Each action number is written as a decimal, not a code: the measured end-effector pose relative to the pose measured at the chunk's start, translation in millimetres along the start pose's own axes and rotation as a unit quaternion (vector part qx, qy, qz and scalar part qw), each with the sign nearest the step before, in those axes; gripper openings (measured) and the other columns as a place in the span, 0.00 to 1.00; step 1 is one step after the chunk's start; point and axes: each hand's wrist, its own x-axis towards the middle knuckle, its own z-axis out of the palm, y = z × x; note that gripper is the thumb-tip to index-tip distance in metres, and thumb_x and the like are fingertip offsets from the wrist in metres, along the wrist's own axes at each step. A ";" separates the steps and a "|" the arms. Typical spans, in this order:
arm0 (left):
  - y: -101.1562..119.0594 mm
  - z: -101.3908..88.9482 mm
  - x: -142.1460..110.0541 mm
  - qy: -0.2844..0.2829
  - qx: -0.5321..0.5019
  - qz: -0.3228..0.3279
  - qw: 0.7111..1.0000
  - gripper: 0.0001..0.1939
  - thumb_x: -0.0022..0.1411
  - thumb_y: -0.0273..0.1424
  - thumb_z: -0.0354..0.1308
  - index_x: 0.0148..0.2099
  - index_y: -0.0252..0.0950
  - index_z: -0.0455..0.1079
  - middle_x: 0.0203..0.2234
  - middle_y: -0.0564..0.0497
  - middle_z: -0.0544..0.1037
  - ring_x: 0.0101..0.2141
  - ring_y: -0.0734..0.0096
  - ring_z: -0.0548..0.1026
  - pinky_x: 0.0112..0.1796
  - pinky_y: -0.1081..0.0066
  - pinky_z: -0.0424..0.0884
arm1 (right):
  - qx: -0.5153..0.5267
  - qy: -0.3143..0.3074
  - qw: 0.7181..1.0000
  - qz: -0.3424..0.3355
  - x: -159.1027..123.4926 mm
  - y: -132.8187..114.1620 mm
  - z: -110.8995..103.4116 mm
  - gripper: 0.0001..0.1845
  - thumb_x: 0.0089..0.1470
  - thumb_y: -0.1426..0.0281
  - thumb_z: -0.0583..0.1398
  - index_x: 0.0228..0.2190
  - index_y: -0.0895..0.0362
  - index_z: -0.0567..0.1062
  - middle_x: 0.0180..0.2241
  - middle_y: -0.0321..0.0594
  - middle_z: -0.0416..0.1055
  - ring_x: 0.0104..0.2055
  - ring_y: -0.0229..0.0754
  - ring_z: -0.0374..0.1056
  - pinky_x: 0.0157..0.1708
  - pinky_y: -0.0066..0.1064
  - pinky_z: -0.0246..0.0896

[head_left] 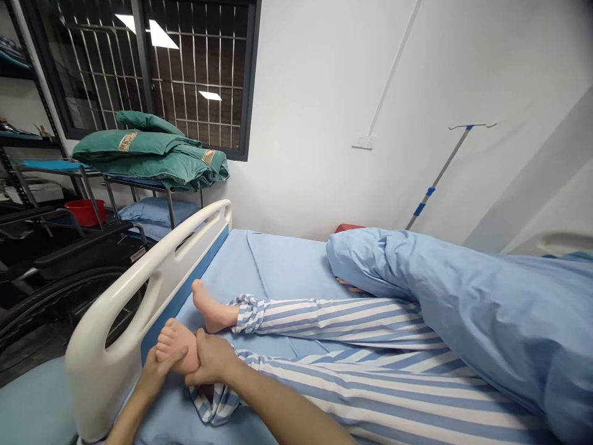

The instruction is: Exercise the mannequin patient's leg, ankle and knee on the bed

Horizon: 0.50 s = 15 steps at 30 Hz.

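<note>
Near foot [184, 343] held in two hands above the bed.
In the head view, the left hand [154, 376] had its fingers clamped on the forefoot, and the right hand [217, 358] had its fingers clamped around the heel and ankle. The foot looked smooth and fairly firm, probably weighty with the leg attached; the heel and ankle seemed the steadiest hold. The bed's end board [109, 309] limited room beside the toes, the far foot [214, 310] lay close, and rumpled striped trousers [319, 318] could slip underhand.

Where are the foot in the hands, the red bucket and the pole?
Held foot [183, 343]: head view, just below the toes.
Red bucket [85, 214]: head view, its side.
Pole [450, 160]: head view, its upper shaft.
</note>
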 end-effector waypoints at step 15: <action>-3.4 13.5 -8.0 -0.030 -0.182 -0.098 0.978 0.16 0.30 0.29 0.65 0.28 0.35 0.71 0.21 0.53 0.75 0.29 0.62 0.74 0.30 0.67 0.70 | 0.003 -0.002 1.000 0.010 -0.8 -2.8 -4.5 0.41 0.24 0.47 0.63 0.38 0.57 0.62 0.33 0.45 0.72 0.30 0.56 0.70 0.22 0.39 0.64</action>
